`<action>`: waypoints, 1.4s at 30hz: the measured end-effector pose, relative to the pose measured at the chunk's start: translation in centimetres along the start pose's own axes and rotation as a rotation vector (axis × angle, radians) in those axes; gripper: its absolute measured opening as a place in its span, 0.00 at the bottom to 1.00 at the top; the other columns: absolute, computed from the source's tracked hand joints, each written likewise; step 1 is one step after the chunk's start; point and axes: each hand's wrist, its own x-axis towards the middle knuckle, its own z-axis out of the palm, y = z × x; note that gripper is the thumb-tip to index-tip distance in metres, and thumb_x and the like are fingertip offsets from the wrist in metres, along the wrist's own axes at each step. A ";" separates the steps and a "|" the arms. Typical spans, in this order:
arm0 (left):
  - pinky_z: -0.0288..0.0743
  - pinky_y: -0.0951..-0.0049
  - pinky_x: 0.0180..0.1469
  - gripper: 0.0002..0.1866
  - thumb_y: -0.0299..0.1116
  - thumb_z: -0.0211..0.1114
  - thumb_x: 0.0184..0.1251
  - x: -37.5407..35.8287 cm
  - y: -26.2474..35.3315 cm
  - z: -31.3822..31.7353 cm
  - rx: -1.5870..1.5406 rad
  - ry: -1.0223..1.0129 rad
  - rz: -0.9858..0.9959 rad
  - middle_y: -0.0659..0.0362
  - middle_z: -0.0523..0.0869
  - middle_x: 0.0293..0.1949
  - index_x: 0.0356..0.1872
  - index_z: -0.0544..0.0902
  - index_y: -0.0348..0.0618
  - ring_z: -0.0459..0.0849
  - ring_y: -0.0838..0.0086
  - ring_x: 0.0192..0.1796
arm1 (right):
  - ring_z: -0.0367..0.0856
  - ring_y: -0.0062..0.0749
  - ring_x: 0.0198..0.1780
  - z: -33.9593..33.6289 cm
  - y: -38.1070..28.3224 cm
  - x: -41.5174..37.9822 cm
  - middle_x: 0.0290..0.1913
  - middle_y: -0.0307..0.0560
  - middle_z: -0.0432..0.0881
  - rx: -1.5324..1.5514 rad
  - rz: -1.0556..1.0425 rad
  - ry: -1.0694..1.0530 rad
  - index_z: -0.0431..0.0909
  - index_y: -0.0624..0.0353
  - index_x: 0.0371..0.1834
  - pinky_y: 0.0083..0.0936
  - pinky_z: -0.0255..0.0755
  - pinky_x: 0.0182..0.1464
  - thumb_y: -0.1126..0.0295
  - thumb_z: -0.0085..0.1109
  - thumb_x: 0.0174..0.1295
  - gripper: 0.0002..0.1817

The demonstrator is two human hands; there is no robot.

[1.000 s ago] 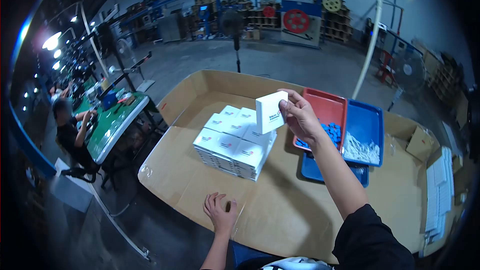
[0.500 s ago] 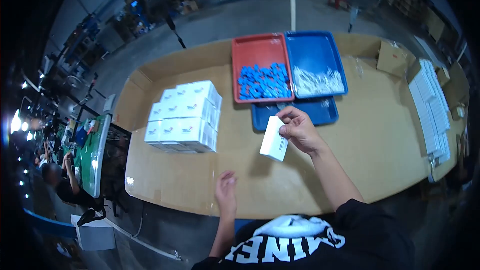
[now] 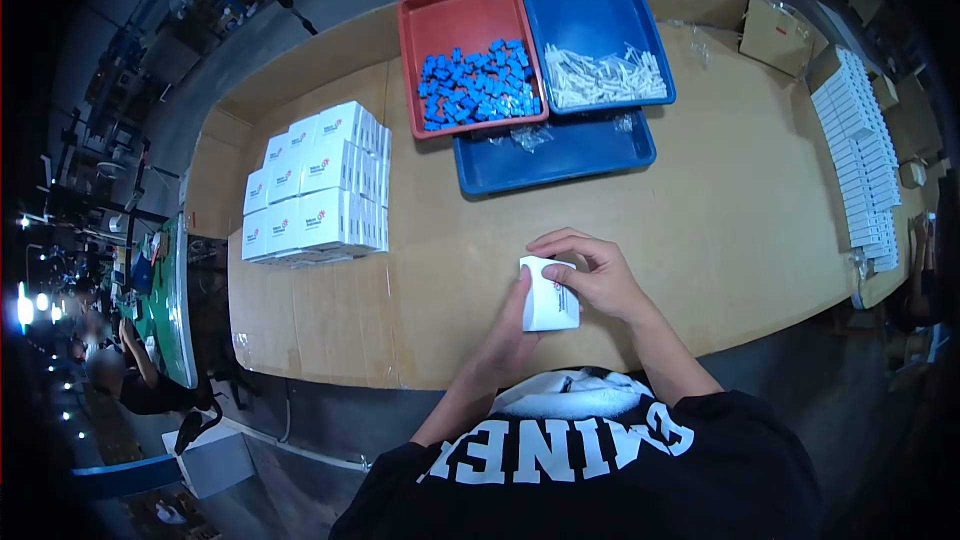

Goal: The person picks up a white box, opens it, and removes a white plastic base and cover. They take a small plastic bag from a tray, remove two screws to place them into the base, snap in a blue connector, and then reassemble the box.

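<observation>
A small white carton with a printed logo on its face is held between both hands over the near part of the table. My left hand grips its left side, the thumb along the edge. From the right, my right hand closes on the upper part of the carton, its thumb on the printed face and the fingers behind. Part of the carton's back is hidden. Left of the hands stands a block of similar white cartons, stacked in rows.
At the back, a red tray holds blue parts, and a blue tray holds white slim pieces. Below them lies another blue tray. White items line the table's right edge. A person sits far left.
My left hand has come up from the table's front edge and taken hold of the carton. The carton and my right hand have turned. The view has tilted downward.
</observation>
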 end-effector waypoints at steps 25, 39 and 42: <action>0.76 0.68 0.66 0.28 0.61 0.44 0.86 -0.5 -0.7 2.5 -0.084 0.287 0.034 0.62 0.81 0.59 0.70 0.70 0.53 0.81 0.75 0.62 | 0.78 0.61 0.66 2.6 3.1 -1.7 0.69 0.67 0.74 -0.475 -0.395 0.007 0.71 0.69 0.72 0.43 0.75 0.66 0.44 0.63 0.69 0.41; 0.73 0.69 0.67 0.29 0.58 0.41 0.87 -0.4 -1.7 1.6 -0.098 0.331 0.118 0.60 0.79 0.60 0.71 0.69 0.47 0.79 0.76 0.64 | 0.83 0.68 0.61 4.3 4.3 -1.6 0.64 0.76 0.78 -0.502 -0.553 0.119 0.75 0.78 0.66 0.47 0.79 0.61 0.44 0.53 0.77 0.39; 0.74 0.70 0.67 0.29 0.58 0.42 0.87 -0.3 -2.0 1.2 -0.097 0.326 0.115 0.60 0.79 0.60 0.71 0.69 0.47 0.80 0.76 0.63 | 0.82 0.69 0.61 4.3 4.4 -1.8 0.64 0.77 0.78 -0.495 -0.549 0.125 0.75 0.78 0.66 0.47 0.79 0.61 0.45 0.52 0.78 0.38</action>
